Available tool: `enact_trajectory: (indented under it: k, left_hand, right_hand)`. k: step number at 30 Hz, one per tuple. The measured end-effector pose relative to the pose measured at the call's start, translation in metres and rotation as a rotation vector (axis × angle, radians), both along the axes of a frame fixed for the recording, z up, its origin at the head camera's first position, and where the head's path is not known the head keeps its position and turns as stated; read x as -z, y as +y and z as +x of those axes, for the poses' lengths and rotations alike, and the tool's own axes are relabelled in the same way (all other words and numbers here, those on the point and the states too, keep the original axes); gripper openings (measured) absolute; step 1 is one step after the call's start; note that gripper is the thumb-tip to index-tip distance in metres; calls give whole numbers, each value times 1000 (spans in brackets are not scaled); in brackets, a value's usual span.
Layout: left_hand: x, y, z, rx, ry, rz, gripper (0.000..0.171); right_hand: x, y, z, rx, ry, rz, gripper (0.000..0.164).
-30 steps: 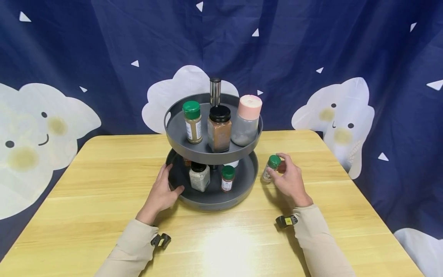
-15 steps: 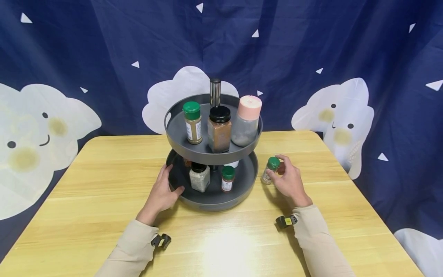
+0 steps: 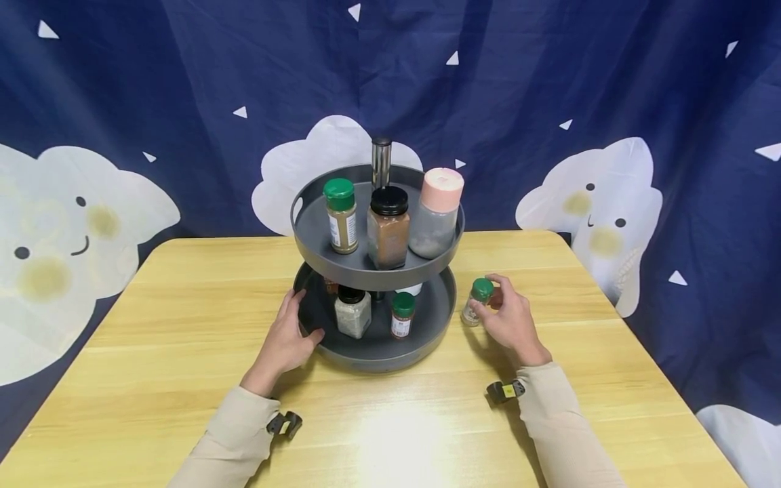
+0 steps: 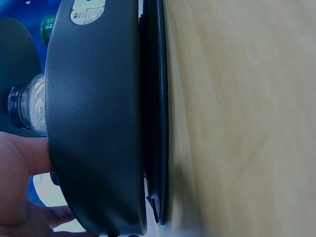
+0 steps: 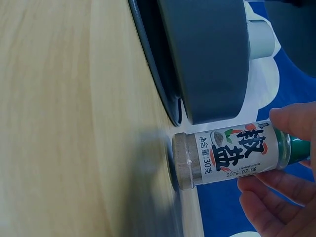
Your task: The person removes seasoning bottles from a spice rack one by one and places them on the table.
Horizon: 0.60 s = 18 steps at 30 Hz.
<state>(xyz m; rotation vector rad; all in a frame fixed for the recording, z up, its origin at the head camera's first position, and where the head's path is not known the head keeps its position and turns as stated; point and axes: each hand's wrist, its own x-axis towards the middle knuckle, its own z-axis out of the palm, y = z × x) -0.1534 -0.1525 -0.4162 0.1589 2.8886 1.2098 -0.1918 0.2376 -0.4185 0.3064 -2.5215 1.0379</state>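
A two-tier grey turntable rack (image 3: 378, 274) stands mid-table. My left hand (image 3: 288, 339) grips the rim of its lower tray (image 3: 381, 364) at the left side; in the left wrist view the thumb (image 4: 29, 153) lies near the rim. To the right of the rack, my right hand (image 3: 512, 315) pinches a small spice shaker (image 5: 237, 153) by its green lid (image 3: 483, 289). The shaker is upright, its base right at the tabletop, with pale brown powder inside and a white label. The lower tray bears a square black-lidded jar (image 3: 352, 317) and a green-lidded red spice bottle (image 3: 401, 317).
The upper tray (image 3: 335, 268) carries a green-lidded shaker (image 3: 342, 224), a black-lidded brown spice jar (image 3: 388, 234) and a pink-capped bottle (image 3: 436, 213). A metal post (image 3: 381, 163) rises behind them. A white container (image 5: 260, 38) sits partly hidden on the lower tray. Behind the table hangs a blue curtain (image 3: 201, 135).
The small spice shaker and my right fingers have sunk very slightly toward the table. My left hand and the rack look the same as before.
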Motion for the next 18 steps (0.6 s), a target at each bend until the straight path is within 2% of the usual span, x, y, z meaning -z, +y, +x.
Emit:
enact_trajectory:
  k: [9,18]
  left_hand:
    - [0,1,0,13,23,-5,78]
    - [1,1,0,16,-4,-1,76]
  right_hand:
    - [0,-1,0,-6,1,7,53]
    - [1,-1,-1,-2,-4,11,53]
